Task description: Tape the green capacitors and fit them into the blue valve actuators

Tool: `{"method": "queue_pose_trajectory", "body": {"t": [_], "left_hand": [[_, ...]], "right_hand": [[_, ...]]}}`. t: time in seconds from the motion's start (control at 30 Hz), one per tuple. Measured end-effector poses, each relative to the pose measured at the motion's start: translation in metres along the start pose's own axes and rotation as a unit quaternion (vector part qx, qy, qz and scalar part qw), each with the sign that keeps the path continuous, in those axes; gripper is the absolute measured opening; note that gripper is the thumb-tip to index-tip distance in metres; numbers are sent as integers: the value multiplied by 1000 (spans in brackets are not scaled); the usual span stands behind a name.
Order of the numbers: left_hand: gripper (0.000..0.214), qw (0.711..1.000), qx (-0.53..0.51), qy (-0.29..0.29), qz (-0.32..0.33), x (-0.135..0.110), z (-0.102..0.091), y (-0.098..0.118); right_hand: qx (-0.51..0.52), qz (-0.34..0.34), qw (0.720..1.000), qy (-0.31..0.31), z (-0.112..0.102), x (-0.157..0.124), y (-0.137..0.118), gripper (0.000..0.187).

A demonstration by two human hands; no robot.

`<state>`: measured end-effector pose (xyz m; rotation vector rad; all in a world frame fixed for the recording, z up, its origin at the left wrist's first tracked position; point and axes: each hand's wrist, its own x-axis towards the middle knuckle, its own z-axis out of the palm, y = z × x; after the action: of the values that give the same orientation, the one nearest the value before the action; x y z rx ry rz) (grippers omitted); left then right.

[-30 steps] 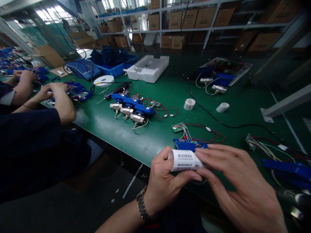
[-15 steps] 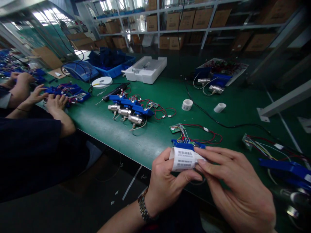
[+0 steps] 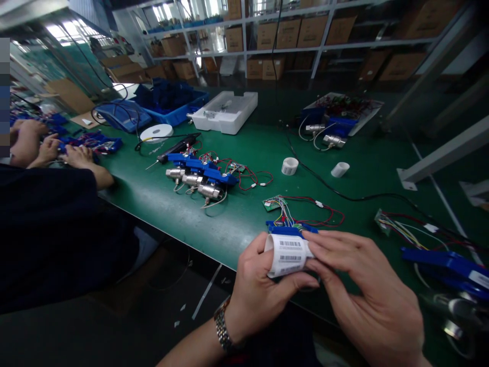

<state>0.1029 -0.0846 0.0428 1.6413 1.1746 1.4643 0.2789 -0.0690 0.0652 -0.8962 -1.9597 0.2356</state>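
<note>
My left hand (image 3: 263, 290) is wrapped around a white roll of barcode labels (image 3: 289, 252), with fingers inside its open left end. At the roll's right end, my right hand (image 3: 359, 275) pinches its white edge between thumb and fingers; the exact grip is partly hidden. Just behind the roll lies a blue plastic housing (image 3: 273, 228), mostly covered by roll and fingers. Wires run from it to a small green circuit board (image 3: 272, 204). To the right of my right hand rests another blue housing (image 3: 439, 262) with a metal valve body (image 3: 458, 308).
Several blue housings with metal valves (image 3: 210, 191) stand mid-bench by a black electric screwdriver (image 3: 178, 149). Two small rolls (image 3: 290, 166) (image 3: 340, 169) lie behind, near a black cable (image 3: 355, 198). Farther back are a white foam tray (image 3: 225, 122) and blue bin (image 3: 175, 118). A co-worker's hands (image 3: 78, 155) work at left.
The roll has turned slightly in my hands, so its printed barcodes sit lower. The whole view has shifted a little. The co-worker's hands appear farther left.
</note>
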Motion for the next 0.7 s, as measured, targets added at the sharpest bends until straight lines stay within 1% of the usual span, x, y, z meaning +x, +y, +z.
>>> {"method": "queue_pose_trajectory", "body": {"t": [0.07,0.2,0.27,0.33,0.43,0.5,0.57,0.63,0.7], "left_hand": [[18,1000,12,-13,5,0,0,-1],[16,1000,20,-12,-8,-1,3,0],[12,999,47,-10,-10,-1,4,0],[8,996,89,-4,5,-1,3,1],[11,987,145,10,64,-1,-2,0],[16,980,164,15,111,0,-7,-1],[24,973,180,24,142,4,-13,-2],[30,966,200,30,159,17,-19,-2],[29,958,233,6,169,40,-20,-3]], "right_hand": [[5,-9,1000,13,1,-2,1,17],[-9,-23,999,21,3,-7,1,20],[-32,-24,999,24,4,-7,-1,18],[-33,-5,999,25,3,-7,-4,13],[7,70,997,-2,-4,-10,-6,10],[40,137,989,-21,-15,-16,-2,13],[69,200,977,-15,-28,-26,5,15],[88,247,965,8,-39,-36,14,17],[97,277,955,31,-47,-44,21,18]]}}
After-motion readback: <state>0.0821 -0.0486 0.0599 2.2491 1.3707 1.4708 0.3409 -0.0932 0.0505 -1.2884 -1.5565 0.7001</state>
